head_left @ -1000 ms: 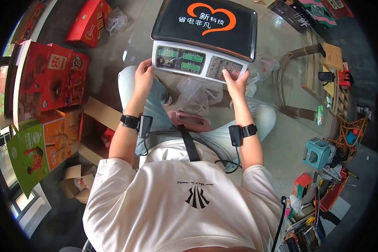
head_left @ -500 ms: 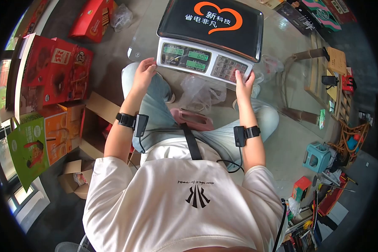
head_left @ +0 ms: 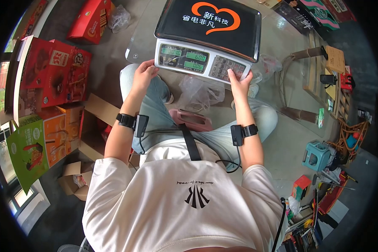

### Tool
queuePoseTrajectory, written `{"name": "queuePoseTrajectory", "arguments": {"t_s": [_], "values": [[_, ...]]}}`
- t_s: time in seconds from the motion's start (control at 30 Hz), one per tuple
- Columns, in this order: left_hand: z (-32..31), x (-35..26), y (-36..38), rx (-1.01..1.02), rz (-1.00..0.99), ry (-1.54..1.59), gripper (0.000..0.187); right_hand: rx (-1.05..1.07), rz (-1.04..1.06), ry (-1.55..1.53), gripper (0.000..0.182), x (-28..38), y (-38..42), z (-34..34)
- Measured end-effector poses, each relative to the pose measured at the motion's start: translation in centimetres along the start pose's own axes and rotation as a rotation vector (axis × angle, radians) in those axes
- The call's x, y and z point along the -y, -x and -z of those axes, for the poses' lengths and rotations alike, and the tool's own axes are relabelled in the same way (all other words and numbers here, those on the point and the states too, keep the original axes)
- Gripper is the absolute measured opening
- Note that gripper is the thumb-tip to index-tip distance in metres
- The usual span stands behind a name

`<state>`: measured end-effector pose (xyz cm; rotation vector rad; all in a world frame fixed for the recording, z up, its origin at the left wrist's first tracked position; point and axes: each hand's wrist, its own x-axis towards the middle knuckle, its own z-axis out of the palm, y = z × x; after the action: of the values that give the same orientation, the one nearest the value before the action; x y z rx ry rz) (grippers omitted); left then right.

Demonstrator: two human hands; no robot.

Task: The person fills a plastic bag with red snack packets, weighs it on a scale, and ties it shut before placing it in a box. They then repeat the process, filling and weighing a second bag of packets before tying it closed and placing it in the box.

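Note:
A digital price scale (head_left: 172, 67) with a black top plate (head_left: 176, 31) and a silver front is in front of me on a glass table. Its display (head_left: 184, 59) is lit with green digits. My left hand (head_left: 143, 76) grips the scale's left front corner, fingers curled at the edge. At the right front corner, my right hand (head_left: 240, 85) holds the edge, its thumb lying on the keypad (head_left: 223, 67) and its other fingers mostly hidden at the side.
Under the glass table (head_left: 147, 38) lie a clear plastic bag (head_left: 199, 94) and a pink frame-like item (head_left: 191, 119). Red boxes (head_left: 56, 75) and an open carton (head_left: 90, 130) stand at left. A turquoise container (head_left: 316, 155) and several tools are at right.
My right thumb has shifted left across the keypad. The scale appears slightly further left and lower in view. My left hand keeps its place at the corner.

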<state>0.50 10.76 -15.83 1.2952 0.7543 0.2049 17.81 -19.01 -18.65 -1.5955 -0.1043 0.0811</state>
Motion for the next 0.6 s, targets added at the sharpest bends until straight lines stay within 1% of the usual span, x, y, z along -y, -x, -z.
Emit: {"name": "queuePoseTrajectory", "arguments": {"t_s": [0.13,0.23,0.3,0.33,0.4,0.43,0.47,0.53,0.57,0.6], "values": [[0.0,0.1,0.0,0.006,0.001,-0.009,0.033,-0.008,-0.006,0.065,0.077,0.0,-0.1,0.0],[-0.2,0.1,0.0,-0.016,-0.035,-0.033,0.031,-0.005,-0.032,0.1,0.078,0.2,-0.1,0.1],[0.5,-0.5,0.0,0.039,0.038,0.046,0.027,0.005,-0.065,0.092,0.074,0.5,0.1,0.3],[1.3,-1.0,0.3,0.036,0.036,0.046,0.027,0.007,-0.064,0.09,0.074,0.5,0.0,0.6],[3.8,-2.1,1.5,-0.011,-0.037,0.094,0.024,0.007,-0.097,0.06,0.066,0.6,-0.4,1.8],[5.5,-2.2,2.3,-0.094,-0.069,0.052,0.023,0.026,-0.104,0.009,0.058,0.7,-0.6,2.3],[7.1,-2.1,3.1,-0.224,-0.11,-0.049,0.021,0.045,-0.113,-0.042,0.051,0.8,-0.7,2.9],[12.6,1.3,4.4,-0.328,-0.107,-0.178,0.019,0.074,-0.14,-0.073,0.047,-0.7,-1.8,4.9],[15.3,3.7,5.5,-0.338,-0.072,-0.222,0.017,0.022,-0.207,-0.046,0.045,-0.7,-1.8,5.5],[19.1,7.9,6.6,-0.293,-0.019,-0.455,0.019,0.002,-0.265,0.017,0.043,-0.5,-1.7,6.1]]}}
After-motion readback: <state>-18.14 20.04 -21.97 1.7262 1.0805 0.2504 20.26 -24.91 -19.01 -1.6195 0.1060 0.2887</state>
